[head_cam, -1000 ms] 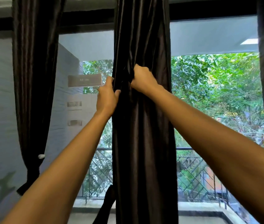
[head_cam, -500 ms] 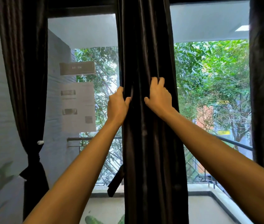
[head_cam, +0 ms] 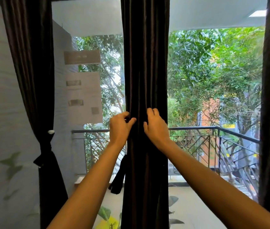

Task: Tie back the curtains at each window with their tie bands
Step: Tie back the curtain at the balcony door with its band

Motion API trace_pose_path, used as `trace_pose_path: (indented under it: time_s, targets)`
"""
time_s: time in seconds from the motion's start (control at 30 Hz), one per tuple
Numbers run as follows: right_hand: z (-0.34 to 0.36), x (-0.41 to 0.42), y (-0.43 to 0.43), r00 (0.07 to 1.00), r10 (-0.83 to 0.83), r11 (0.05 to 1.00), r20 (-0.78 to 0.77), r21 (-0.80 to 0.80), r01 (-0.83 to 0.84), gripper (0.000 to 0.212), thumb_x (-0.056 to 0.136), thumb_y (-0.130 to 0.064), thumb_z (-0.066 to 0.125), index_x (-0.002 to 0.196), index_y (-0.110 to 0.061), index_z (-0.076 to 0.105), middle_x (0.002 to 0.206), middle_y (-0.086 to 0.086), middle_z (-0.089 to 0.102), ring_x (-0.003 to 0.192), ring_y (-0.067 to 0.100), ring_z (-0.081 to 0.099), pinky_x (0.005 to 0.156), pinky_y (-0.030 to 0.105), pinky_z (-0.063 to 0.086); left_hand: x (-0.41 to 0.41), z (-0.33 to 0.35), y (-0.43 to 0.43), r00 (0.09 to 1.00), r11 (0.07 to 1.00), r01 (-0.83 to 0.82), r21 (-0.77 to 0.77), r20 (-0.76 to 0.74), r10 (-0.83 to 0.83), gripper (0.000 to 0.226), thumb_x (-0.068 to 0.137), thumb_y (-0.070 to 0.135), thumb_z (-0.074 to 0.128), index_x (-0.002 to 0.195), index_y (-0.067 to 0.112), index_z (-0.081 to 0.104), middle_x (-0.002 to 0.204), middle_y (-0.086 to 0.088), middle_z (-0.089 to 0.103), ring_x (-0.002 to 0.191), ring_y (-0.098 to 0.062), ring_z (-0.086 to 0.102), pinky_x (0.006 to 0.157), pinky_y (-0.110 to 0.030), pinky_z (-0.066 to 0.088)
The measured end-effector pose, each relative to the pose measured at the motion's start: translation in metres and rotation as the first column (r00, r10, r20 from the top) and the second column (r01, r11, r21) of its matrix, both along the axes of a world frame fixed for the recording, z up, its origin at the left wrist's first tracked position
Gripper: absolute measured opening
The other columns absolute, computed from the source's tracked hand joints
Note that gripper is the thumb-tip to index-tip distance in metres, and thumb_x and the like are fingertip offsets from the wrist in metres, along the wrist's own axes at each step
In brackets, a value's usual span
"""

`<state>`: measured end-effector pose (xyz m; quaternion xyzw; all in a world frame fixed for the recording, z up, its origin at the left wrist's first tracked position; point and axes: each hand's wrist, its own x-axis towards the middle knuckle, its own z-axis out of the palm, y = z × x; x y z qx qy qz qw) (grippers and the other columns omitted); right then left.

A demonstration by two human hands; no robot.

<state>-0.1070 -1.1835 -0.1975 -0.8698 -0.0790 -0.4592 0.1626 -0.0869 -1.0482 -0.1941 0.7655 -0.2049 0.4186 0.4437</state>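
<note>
As we judged it, the risk was that the gathered folds of the middle curtain (head_cam: 145, 71) would spread open the moment one hand let go to fetch the tie band (head_cam: 118, 178). The cloth looked smooth and heavy, and only our two grips held it bunched into a column. A band drawn round too loosely, or too low, could also let the bundle sag and slide out. Our left hand (head_cam: 120, 128) was clenched on the curtain's left edge, fingers wrapped behind and thumb pressed on the front. Our right hand (head_cam: 155, 128) grasped the folds on the right side, fingers curled into the cloth. The two hands sat near each other at one height, with the curtain between them. The tie band hung loose at the curtain's left edge, below our left hand and just beside that forearm, touched by neither hand. The left curtain (head_cam: 31, 63) was cinched by its own knotted band (head_cam: 45, 145).
</note>
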Motion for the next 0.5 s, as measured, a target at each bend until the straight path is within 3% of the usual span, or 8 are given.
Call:
trace_pose_path:
  time_s: [0.27,0.5]
  targets:
    - [-0.060,0.000,0.005,0.992,0.112,0.991,-0.056,0.084,-0.107,0.042,0.090,-0.009,0.052,0.131,-0.002,0.047,0.124,0.017,0.049,0.100,0.036,0.058,0.079,0.044,0.051,-0.007,-0.049,-0.001,0.987,0.997,0.074,-0.028,-0.144,-0.077,0.006,0.082,0.019,0.072,0.085,0.014,0.073,0.073,0.006,0.068,0.067,-0.007,0.064,0.067,-0.029,0.056]
    - [-0.096,-0.007,0.006,0.983,0.164,0.979,-0.083,0.135,-0.152,0.036,0.090,-0.007,0.053,0.126,-0.002,0.056,0.114,0.018,0.058,0.101,0.032,0.059,0.086,0.032,0.046,-0.007,-0.084,-0.006,0.983,0.997,0.076,0.028,-0.171,-0.070,0.010,0.083,0.019,0.070,0.087,0.011,0.073,0.080,-0.003,0.072,0.070,-0.012,0.064,0.062,-0.021,0.050]
